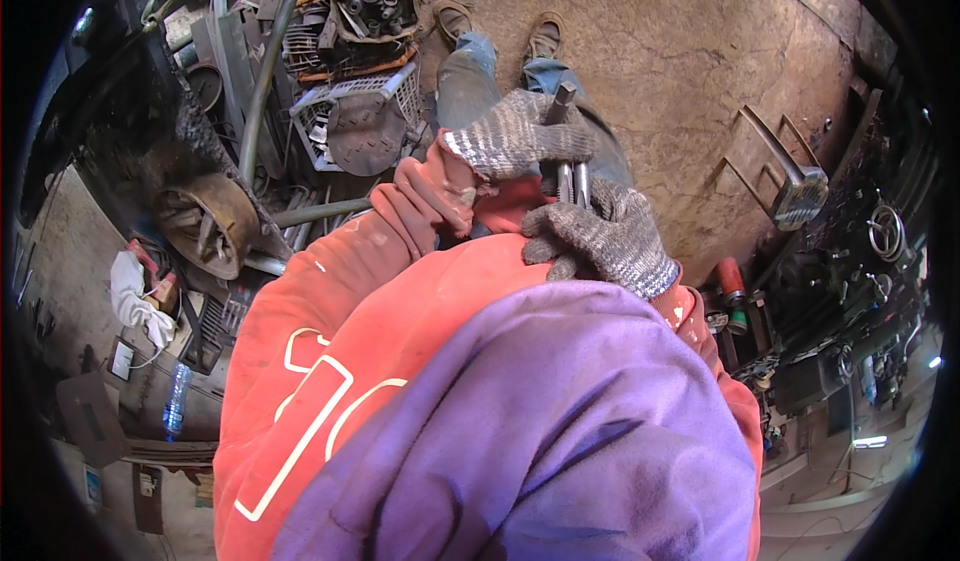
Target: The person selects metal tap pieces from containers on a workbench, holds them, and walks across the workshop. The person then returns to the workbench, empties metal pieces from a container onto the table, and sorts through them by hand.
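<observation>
Looking down from the head view, both gloved hands clench a bundle of metal rods (570,176) held upright above the person's knees. The left hand (515,136) wraps the rods' upper end; the right hand (600,236) grasps them just below. A scrap-filled plastic crate (350,121) sits left on the dirt floor (680,71).
</observation>
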`<state>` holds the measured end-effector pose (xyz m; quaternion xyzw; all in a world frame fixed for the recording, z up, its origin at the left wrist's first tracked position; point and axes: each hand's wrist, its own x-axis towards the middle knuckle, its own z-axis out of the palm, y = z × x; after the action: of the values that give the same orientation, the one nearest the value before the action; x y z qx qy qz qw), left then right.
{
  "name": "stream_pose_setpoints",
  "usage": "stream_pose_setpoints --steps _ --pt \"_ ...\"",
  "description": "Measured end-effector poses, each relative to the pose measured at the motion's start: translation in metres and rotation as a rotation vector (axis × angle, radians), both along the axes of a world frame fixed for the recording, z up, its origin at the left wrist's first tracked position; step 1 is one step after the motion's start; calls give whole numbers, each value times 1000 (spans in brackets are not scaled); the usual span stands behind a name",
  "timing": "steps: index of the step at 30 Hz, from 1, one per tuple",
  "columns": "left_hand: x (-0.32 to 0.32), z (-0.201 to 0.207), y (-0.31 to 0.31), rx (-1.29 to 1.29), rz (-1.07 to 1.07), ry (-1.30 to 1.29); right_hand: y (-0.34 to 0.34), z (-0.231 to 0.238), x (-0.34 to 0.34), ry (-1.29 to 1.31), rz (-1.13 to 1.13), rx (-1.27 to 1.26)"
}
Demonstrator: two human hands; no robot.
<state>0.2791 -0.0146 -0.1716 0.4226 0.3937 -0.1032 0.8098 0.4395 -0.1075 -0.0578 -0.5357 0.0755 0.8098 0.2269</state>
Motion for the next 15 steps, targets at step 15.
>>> stream_pose_setpoints --steps 15 --pt "-3 -7 -7 -7 68 -123 -7 -4 1 40 -71 31"
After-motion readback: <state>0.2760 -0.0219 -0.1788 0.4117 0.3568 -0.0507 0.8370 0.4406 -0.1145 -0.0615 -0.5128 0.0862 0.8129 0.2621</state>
